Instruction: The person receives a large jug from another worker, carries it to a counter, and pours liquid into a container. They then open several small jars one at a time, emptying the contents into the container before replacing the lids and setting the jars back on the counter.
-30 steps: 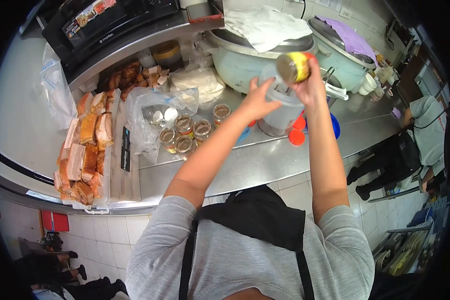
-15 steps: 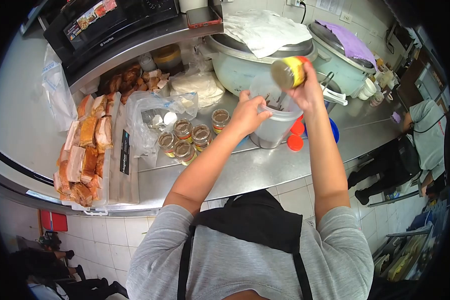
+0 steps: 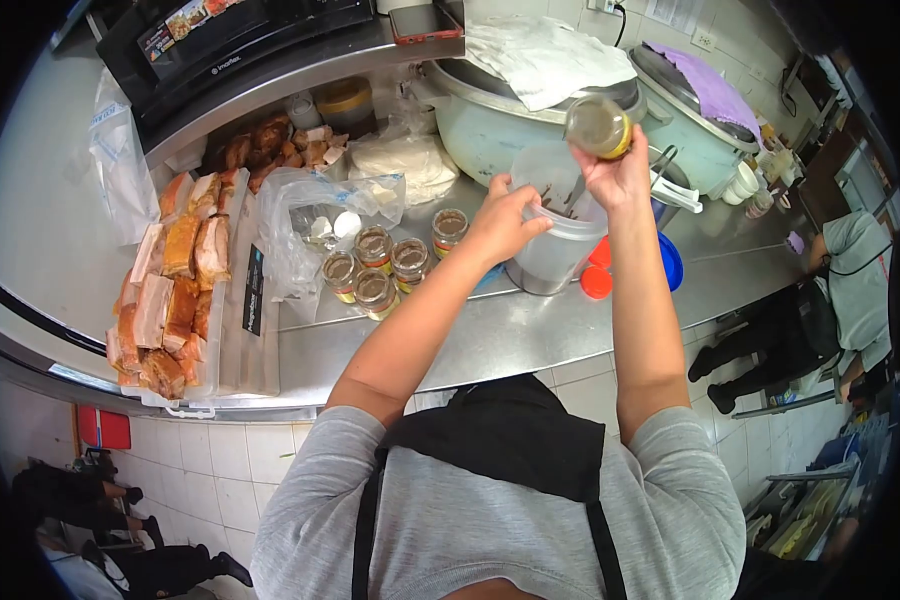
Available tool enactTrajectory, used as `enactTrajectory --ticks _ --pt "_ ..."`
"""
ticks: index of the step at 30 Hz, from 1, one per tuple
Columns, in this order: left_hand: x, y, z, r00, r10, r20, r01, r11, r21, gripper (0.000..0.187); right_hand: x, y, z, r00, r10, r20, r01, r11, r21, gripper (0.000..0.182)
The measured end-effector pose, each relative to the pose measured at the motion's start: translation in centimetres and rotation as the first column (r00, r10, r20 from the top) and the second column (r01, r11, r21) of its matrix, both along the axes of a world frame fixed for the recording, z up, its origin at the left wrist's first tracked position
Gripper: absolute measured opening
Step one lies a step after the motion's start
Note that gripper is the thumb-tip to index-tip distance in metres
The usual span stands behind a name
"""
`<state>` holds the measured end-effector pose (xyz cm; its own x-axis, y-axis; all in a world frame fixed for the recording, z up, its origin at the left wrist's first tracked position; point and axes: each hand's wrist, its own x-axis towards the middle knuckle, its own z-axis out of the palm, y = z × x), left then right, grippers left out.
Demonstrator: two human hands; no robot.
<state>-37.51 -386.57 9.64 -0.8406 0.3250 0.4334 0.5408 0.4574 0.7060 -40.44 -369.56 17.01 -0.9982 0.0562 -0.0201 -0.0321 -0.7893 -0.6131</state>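
My left hand (image 3: 510, 226) grips the rim of a tall translucent plastic container (image 3: 547, 262), which stands upright on the counter with dark smears inside. In my right hand (image 3: 618, 178) is a glass jar (image 3: 596, 128) with a yellow label, tipped over above the container's mouth. Its opening is hidden from me. To the left of the container stand several open glass jars (image 3: 375, 291) with brownish insides. Red lids (image 3: 597, 283) and a blue lid (image 3: 671, 266) lie to the container's right.
On the left, a clear tray holds browned meat slabs (image 3: 181, 248). Plastic bags (image 3: 290, 235) lie beside it. Behind are large lidded tubs (image 3: 490, 128), a white cloth (image 3: 545, 60) and a black oven (image 3: 225, 60). A co-worker (image 3: 855, 280) is at the far right.
The jar in my right hand has turned, showing more of its glass base and less of its label. My left hand stays on the container's rim. The whole view has shifted slightly.
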Motion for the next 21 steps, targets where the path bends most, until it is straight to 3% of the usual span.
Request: enactTrajectory --ticks 2,3,6,7,10,11,14,15,20,21 --pt "-0.2 -0.2 0.0 1.000 -0.026 -0.014 0.026 1.000 0.006 0.028 1.9 -1.2 0.6 0.990 0.115 -0.085 -0.101 0.983 0.154 0.041" --pt "-0.2 -0.1 -0.1 0.999 -0.042 -0.016 0.042 0.999 0.011 0.028 2.6 -1.5 0.9 0.982 0.117 -0.151 -0.075 0.964 0.256 0.042" --pt "0.0 0.0 -0.2 1.000 -0.001 -0.015 0.001 1.000 0.009 0.029 -0.1 -0.1 0.4 0.997 -0.020 -0.077 0.021 1.000 0.009 0.040" --pt "0.2 -0.1 0.3 0.996 -0.054 0.076 0.049 0.997 0.064 0.030 -0.4 -0.2 0.6 0.995 -0.090 -0.037 0.088 0.994 -0.070 0.039" --pt "0.0 -0.1 0.0 0.999 -0.027 -0.046 0.027 1.000 0.003 0.029 1.4 -1.3 0.3 0.990 0.091 -0.110 -0.068 0.978 0.198 0.041" --pt "-0.1 -0.1 0.1 0.998 -0.057 -0.003 0.057 0.998 0.023 0.029 2.4 -1.6 0.5 0.982 0.115 -0.150 -0.063 0.947 0.314 0.041" --pt "0.0 0.0 -0.2 1.000 -0.011 -0.006 0.011 1.000 0.021 0.030 0.1 -0.2 0.5 0.996 -0.062 -0.070 0.067 0.996 0.067 0.039" --pt "0.4 0.1 -0.5 1.000 -0.008 -0.005 0.008 1.000 0.019 0.030 -1.1 0.6 0.1 0.996 -0.091 0.025 0.093 0.985 -0.146 0.038" --pt "-0.3 0.0 -0.4 0.999 -0.027 -0.043 0.026 1.000 -0.005 0.030 1.8 -1.0 0.0 0.987 0.105 -0.124 -0.080 0.979 0.189 0.040" --pt "-0.4 0.0 -0.7 0.999 -0.027 -0.042 0.027 1.000 0.012 0.031 0.9 -0.5 -0.4 0.994 0.036 -0.101 -0.028 0.996 0.081 0.041"
